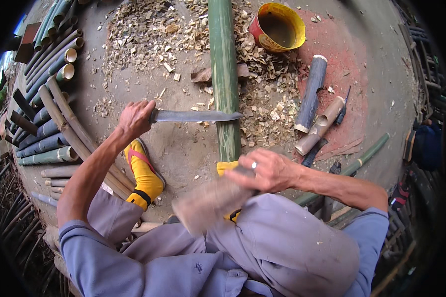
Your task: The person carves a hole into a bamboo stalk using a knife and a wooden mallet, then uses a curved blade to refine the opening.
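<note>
Head view: the green bamboo pole (223, 59) ran down the middle of the floor (183, 148), its near end by the right foot's yellow sock (228, 167). The left hand (136, 119) had its fingers wrapped round the grip of a long knife (195, 116), blade lying crosswise over the pole; couldn't tell if it actually touched. The right hand (270, 171) looked curled tight round the narrow end of a wooden mallet (210, 203), blurry but over the lap.

Handling-wise, my read was that the pole was stiff, smooth-skinned and maybe a bit slick, likely to roll, so low on both sides seemed the place to take hold, clear of the edge. The knife looked rigid and was best kept by its grip. The mallet seemed like the chunky, head-heavy one; its thin end made sense. Wood chips (148, 29) lay around, plus a red-and-yellow bucket (303, 34).
</note>
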Motion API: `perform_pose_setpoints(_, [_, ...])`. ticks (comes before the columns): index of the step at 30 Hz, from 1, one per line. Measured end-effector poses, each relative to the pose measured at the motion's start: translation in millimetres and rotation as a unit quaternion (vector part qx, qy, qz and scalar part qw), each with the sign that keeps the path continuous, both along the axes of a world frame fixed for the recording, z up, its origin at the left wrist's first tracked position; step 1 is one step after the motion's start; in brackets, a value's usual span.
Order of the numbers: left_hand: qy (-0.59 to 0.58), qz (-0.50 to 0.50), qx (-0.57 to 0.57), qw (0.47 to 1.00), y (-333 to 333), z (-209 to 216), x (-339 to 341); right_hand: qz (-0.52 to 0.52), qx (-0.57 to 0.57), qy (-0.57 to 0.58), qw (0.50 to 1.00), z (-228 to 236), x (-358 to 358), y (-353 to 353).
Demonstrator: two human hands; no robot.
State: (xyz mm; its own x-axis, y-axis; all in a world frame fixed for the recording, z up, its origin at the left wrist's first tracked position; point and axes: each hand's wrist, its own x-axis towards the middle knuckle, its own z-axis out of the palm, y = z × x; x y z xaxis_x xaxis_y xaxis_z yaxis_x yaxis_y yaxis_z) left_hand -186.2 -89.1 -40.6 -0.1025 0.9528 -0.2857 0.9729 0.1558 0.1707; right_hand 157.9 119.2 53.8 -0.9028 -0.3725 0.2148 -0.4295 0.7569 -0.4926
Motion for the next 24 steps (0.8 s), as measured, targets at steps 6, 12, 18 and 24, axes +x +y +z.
perform_pose_setpoints(6, [-0.001,0.02,-0.015,1.0,-4.2,-0.6,4.3,-0.179,0.083,-0.241,0.95,-19.8,-15.3,33.3])
perform_pose_setpoints(12, [0.006,0.006,0.0,1.0,2.3,-1.6,3.3,0.015,0.013,0.183,0.983,-26.4,-9.9,22.0])
perform_pose_setpoints(18, [0.022,0.027,-0.01,0.999,-5.2,-7.2,1.9,-0.154,0.048,-0.208,0.965,-25.4,-1.3,26.4])
perform_pose_setpoints(24, [-0.198,0.087,-0.208,0.954,40.1,14.4,-18.8,-0.274,0.045,-0.221,0.935,-45.6,0.8,43.7])
